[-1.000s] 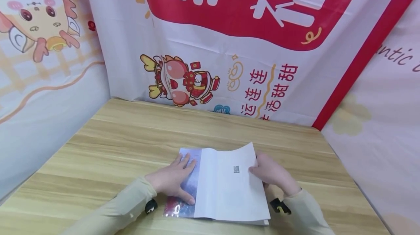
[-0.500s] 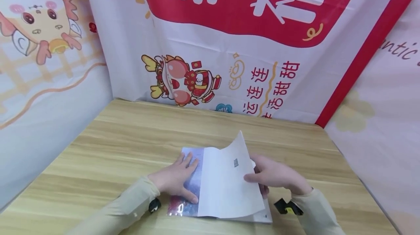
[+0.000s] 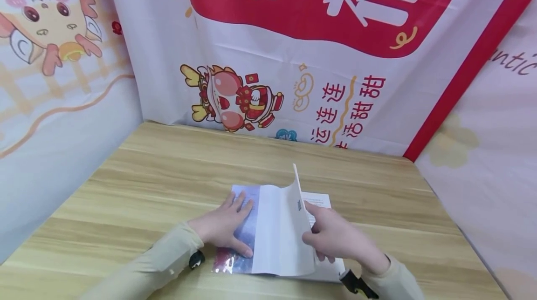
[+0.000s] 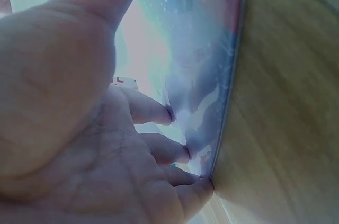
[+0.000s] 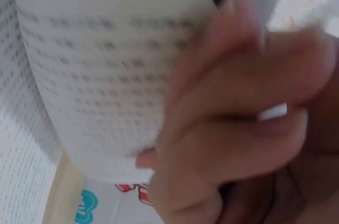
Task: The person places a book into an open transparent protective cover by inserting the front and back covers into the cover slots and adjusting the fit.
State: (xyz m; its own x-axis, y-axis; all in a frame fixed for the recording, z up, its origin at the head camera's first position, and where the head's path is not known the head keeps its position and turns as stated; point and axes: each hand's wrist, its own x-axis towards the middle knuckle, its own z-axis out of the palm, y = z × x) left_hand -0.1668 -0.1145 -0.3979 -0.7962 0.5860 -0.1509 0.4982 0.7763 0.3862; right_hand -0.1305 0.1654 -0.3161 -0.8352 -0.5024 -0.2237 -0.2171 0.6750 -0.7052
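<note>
A book lies open on the table, its blue-purple cover flap (image 3: 247,225) at the left and a raised white page (image 3: 287,235) standing up in the middle. With fingers spread, my left hand (image 3: 222,228) rests flat on the cover flap; in the left wrist view the fingertips of that hand (image 4: 122,144) touch the glossy cover (image 4: 196,70). My right hand (image 3: 337,235) pinches the raised page's right edge. The right wrist view shows printed text on the curved page (image 5: 106,75) beside the curled fingers of my right hand (image 5: 233,107).
The wood-grain table (image 3: 176,165) extends around the book. Behind it hangs a white and red printed cloth (image 3: 251,48), with further printed cloths at the left (image 3: 75,127) and right (image 3: 482,151).
My right hand has moved left, lifting the white page from nearly flat to nearly upright and uncovering printed pages beneath. My left hand has stayed on the cover flap.
</note>
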